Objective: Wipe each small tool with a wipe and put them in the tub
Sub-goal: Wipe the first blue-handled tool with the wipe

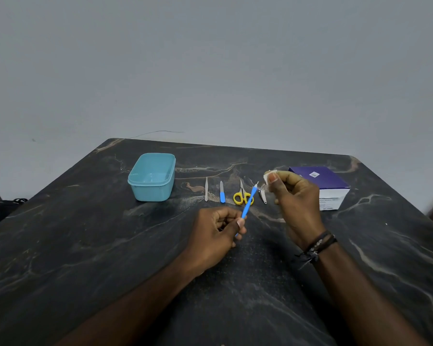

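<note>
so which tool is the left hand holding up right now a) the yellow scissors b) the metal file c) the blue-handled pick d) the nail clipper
c: the left hand pinches the blue-handled pick by its lower end, tip pointing up toward the wipe in the right hand, while the yellow scissors, nail clipper and metal file lie on the table.

Tub (152, 176) open-topped; scissors (243, 196) lie beside it
</note>
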